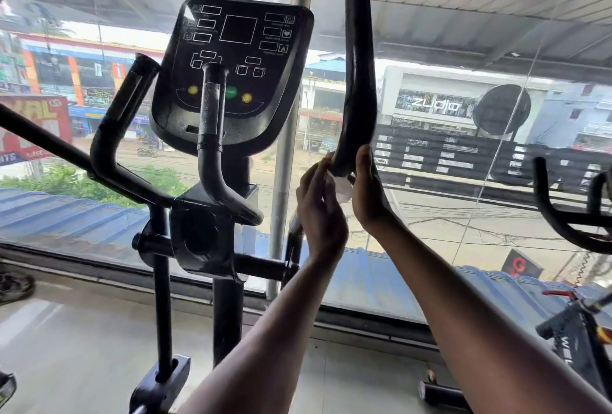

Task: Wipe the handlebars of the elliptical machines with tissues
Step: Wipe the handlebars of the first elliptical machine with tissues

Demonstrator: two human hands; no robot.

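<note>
Both hands meet at the lower bend of the tall black handlebar [359, 82], right of the console [231, 72]. The left hand [319, 211] pinches a white tissue [342, 189] (partly hidden) against it; the right hand [369, 195] curls its fingers around the bar.

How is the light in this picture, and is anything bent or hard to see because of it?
Head view: strong daylight through the window backlights everything, so the handlebar and console look nearly black; the wide lens curves straight edges; the tissue between the hands is small and washed out.
</note>
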